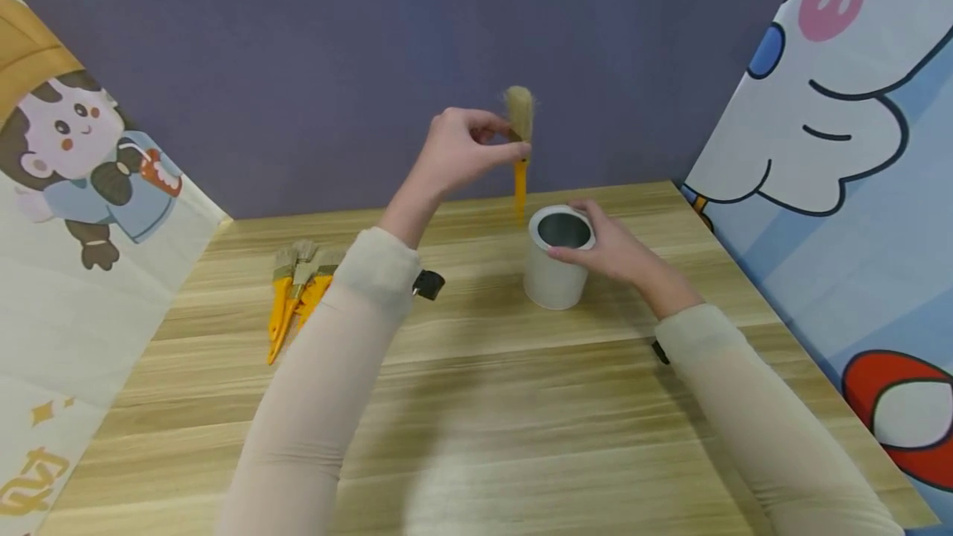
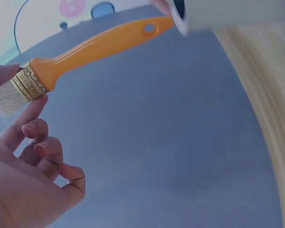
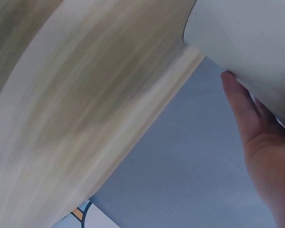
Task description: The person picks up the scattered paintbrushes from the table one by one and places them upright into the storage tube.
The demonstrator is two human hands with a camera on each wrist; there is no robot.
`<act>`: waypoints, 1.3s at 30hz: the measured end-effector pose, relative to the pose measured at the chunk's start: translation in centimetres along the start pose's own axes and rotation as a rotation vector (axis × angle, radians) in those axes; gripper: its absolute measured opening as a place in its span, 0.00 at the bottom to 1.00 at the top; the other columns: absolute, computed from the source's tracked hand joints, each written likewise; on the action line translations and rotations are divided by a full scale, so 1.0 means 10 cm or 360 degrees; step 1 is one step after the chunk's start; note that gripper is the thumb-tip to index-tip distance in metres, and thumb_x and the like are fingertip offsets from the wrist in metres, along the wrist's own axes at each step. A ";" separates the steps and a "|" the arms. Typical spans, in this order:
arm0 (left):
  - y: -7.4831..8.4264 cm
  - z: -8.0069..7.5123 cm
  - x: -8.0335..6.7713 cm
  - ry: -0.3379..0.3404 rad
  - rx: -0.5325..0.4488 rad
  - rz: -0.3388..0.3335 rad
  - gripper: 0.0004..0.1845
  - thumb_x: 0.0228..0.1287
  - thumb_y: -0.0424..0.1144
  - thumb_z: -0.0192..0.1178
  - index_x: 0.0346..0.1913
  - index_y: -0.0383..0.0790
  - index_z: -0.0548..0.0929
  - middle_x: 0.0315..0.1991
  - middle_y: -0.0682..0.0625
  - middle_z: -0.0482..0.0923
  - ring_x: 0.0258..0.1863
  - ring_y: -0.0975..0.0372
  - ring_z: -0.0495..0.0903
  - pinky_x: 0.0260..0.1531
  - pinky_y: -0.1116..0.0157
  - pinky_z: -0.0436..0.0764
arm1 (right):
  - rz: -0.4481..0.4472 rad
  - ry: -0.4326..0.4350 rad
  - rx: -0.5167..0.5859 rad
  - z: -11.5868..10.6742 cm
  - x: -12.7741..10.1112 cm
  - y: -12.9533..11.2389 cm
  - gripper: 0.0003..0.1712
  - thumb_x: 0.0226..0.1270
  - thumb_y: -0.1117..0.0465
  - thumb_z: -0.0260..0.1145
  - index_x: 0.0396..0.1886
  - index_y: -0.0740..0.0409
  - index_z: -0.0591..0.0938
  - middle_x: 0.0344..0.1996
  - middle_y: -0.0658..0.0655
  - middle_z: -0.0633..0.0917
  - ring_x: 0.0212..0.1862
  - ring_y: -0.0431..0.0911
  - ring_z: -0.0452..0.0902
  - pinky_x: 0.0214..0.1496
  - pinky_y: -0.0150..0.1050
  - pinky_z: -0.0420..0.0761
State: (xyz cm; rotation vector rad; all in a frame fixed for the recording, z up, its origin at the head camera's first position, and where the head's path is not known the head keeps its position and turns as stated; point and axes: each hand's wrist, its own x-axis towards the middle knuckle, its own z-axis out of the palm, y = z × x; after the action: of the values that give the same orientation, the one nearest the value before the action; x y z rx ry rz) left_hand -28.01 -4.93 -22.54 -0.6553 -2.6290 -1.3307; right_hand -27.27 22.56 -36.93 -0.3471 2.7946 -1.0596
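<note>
My left hand [image 1: 471, 143] pinches a paintbrush [image 1: 519, 180] by its metal band, bristles up and orange handle hanging down. In the left wrist view, thumb and forefinger meet at the gold ferrule of the paintbrush [image 2: 99, 45] while the other fingers curl loosely. The handle's tip is just left of the rim of a white cylindrical can [image 1: 554, 275], whose dark inside shows from above. My right hand [image 1: 606, 246] grips this can near the top, thumb in front and fingers behind. In the right wrist view, fingers lie along the side of the can [image 3: 249, 42].
Several more orange-handled paintbrushes [image 1: 286, 296] lie bunched on the left of the wood-grain table [image 1: 491, 420], partly behind my left sleeve. A dark blue-grey wall [image 1: 335, 81] stands at the back. Cartoon-printed panels [image 1: 841, 155] flank both sides.
</note>
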 end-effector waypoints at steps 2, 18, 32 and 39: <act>0.06 0.12 0.05 -0.0027 -0.0020 0.0005 0.17 0.67 0.54 0.74 0.52 0.50 0.93 0.27 0.51 0.71 0.31 0.59 0.67 0.34 0.65 0.65 | 0.0007 -0.0012 0.0021 0.00 0.00 0.01 0.65 0.62 0.25 0.72 0.86 0.50 0.54 0.72 0.67 0.75 0.69 0.63 0.76 0.68 0.64 0.76; -0.15 0.95 0.20 -0.0388 0.0180 -0.0052 0.22 0.67 0.59 0.72 0.56 0.51 0.90 0.55 0.50 0.85 0.51 0.59 0.80 0.49 0.61 0.81 | -0.0017 0.0000 0.0052 0.01 0.00 0.04 0.73 0.64 0.26 0.71 0.89 0.51 0.38 0.86 0.70 0.54 0.83 0.66 0.59 0.79 0.68 0.66; -0.38 1.22 0.13 -0.0581 0.0256 -0.0034 0.16 0.67 0.58 0.73 0.49 0.53 0.92 0.48 0.57 0.90 0.43 0.63 0.85 0.42 0.65 0.83 | -0.0081 0.0035 0.0086 0.03 -0.01 0.08 0.59 0.65 0.30 0.73 0.81 0.56 0.57 0.76 0.68 0.71 0.75 0.64 0.71 0.73 0.65 0.74; -0.38 1.25 0.13 -0.0547 0.0386 -0.0026 0.15 0.66 0.59 0.72 0.48 0.55 0.92 0.50 0.55 0.84 0.48 0.61 0.77 0.43 0.64 0.78 | -0.0071 0.0047 0.0074 0.02 -0.01 0.06 0.58 0.65 0.31 0.74 0.81 0.58 0.59 0.74 0.69 0.73 0.74 0.63 0.73 0.72 0.63 0.75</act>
State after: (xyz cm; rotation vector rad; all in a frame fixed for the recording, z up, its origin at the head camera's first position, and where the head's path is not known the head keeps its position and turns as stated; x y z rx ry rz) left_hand -29.75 3.43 -32.52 -0.8935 -3.0025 -0.9487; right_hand -27.21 22.91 -37.52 -0.3934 2.7951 -1.1462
